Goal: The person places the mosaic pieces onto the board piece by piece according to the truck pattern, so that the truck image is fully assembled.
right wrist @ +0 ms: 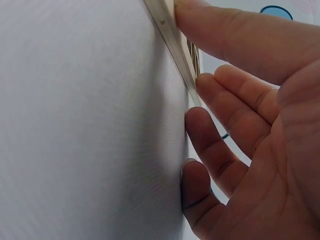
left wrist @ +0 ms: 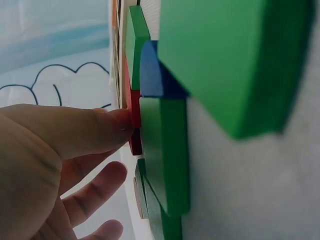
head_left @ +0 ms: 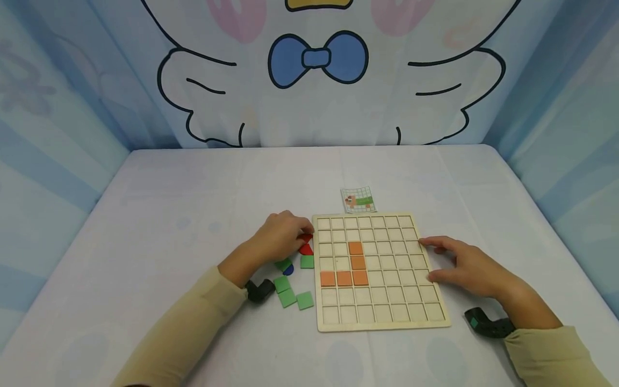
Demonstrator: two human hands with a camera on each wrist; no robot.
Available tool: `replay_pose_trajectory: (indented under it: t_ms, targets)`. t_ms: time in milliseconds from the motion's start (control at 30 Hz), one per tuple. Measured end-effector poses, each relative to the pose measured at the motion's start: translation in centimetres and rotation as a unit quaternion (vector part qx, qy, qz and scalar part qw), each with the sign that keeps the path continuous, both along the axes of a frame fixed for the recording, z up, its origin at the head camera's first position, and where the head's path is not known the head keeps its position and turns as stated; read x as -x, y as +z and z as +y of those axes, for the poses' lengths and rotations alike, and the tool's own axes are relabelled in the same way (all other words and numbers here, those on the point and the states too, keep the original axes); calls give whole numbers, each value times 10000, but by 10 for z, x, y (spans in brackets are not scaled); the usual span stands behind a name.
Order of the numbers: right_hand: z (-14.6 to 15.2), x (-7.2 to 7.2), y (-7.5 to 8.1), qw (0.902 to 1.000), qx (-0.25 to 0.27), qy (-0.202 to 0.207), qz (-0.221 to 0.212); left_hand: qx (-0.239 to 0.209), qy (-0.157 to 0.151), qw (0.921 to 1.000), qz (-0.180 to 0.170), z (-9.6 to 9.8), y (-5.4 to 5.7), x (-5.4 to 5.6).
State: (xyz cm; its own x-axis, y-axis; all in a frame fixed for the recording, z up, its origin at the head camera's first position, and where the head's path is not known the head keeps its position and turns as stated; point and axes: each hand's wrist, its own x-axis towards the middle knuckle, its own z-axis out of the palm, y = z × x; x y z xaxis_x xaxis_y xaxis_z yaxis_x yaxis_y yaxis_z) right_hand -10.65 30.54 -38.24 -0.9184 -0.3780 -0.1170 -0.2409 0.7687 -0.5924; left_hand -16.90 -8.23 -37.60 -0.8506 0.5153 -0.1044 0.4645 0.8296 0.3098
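Red pieces [head_left: 306, 249], two of them, lie just left of the board near the centre of the head view; the left hand [head_left: 278, 235] bends over them, its thumb [left wrist: 120, 122] touching red in the left wrist view, though I cannot tell whether it pinches a piece; the wooden gridded board [head_left: 382, 326] fills the lower centre of the head view, five orange tiles [head_left: 358, 262] sitting in its cells, three stacked in a column and two running left from the lowest; at the board's right edge the right hand [head_left: 476, 266] rests with fingers loosely spread, thumb and forefinger touching that edge, gripping nothing; along the board's left side lie five green tiles [head_left: 304, 300] and a blue piece [head_left: 288, 270] against one of them; just above the board is a picture card [head_left: 358, 200]; a white cloth [head_left: 217, 188] covers the table; across the top of the frame hangs a printed curtain [head_left: 445, 32] with a blue bow tie [head_left: 316, 57].
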Motion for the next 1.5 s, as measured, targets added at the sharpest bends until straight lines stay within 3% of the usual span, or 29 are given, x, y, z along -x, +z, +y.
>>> replay_pose_trajectory:
  t_ms: [233,533,1000,1200,1500]
  targets:
    - [0,1,1,10000,13,39,23,150,60,9996,217,1,0,1]
    - [0,2,1,10000,1,41,46,-23,202,9998,-23,2,1,1]
    - [-1,1,2,10000,9,9,-3,104,347,9991,214,4,0,-1]
    - [-2,1,1,9999,-45,-77,-114,-33,417,9987,294,6,2,-3]
    - [-1,1,1,9999,-5,-70,-106,-415,362,9984,113,14,8,-6]
